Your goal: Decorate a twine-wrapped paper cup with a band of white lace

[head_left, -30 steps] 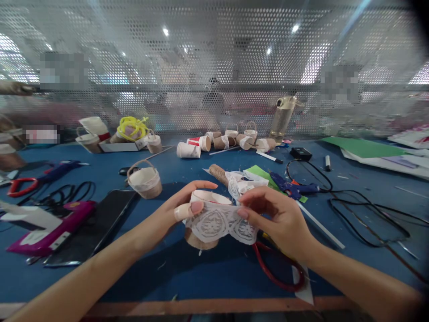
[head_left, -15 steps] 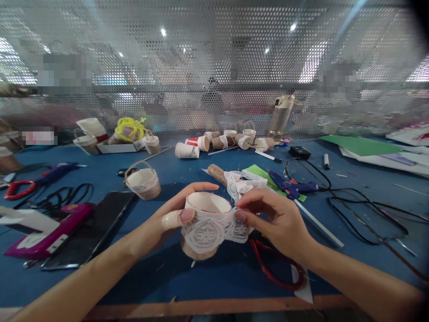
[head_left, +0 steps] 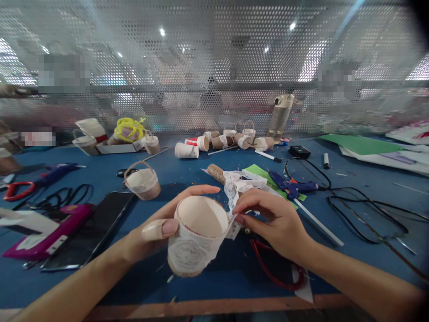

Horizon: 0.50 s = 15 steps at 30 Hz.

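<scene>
My left hand (head_left: 161, 223) is wrapped round a paper cup (head_left: 196, 255), its thumb on the near left side and a fingertip showing beyond the rim. White lace covers the cup's upper wall, and a brown band shows at its base. The cup tilts so that its pale inside faces me. At its right side, my right hand (head_left: 273, 219) pinches the loose end of the lace ribbon (head_left: 233, 226) between thumb and fingers. More lace lies behind that hand, beside a roll of twine (head_left: 216, 173). Red-handled scissors (head_left: 275, 273) lie under my right wrist.
A small twine-wrapped basket (head_left: 145, 185) stands to the left, near a phone (head_left: 97, 228) and a magenta device (head_left: 60, 228). A blue glue gun (head_left: 293, 185) with cord lies right. Several cups and a bottle (head_left: 280, 118) line the perforated screen (head_left: 201, 58).
The cup has come nearer and a little left, tipping its opening towards me. My right hand keeps its pinch on the lace, which now stretches more narrowly from the cup.
</scene>
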{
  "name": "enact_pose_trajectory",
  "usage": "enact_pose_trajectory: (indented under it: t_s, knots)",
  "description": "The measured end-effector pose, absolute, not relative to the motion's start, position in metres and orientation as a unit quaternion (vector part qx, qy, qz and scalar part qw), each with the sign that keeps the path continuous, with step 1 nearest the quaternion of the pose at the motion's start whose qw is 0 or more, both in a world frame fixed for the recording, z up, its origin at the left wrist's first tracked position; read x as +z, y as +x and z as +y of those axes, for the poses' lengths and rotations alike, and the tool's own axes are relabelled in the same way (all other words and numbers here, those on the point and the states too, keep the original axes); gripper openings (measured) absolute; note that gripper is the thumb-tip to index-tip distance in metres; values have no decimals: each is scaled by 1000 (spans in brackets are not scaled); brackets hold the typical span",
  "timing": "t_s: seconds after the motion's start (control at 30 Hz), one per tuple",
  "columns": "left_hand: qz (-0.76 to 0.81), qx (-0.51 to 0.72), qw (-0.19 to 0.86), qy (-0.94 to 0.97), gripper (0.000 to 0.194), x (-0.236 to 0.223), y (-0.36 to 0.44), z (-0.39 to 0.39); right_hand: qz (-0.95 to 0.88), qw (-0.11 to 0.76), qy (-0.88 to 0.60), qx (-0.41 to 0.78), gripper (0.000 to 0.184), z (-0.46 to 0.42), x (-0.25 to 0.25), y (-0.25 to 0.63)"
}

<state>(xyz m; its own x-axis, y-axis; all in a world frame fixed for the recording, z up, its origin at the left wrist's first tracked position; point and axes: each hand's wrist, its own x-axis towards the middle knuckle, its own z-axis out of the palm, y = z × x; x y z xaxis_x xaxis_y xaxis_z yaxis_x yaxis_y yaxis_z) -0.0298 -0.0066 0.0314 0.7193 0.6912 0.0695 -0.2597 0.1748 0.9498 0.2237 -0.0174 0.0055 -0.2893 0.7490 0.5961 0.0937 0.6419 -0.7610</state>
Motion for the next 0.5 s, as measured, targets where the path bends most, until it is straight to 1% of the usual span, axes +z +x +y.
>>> enact_pose_trajectory:
  t_s: [0.13,0.27,0.5]
  knots:
    - [173,319,731,578,75,28,-33,-6,-756,511,-276,302,4,-17,5,224]
    - [173,281,727,602,80,27,-36,-6,-769,504,-267,287,4,-18,5,223]
    - [209,217,715,631,73,36,-33,-7,-788,499,-246,266,9,-20,5,223]
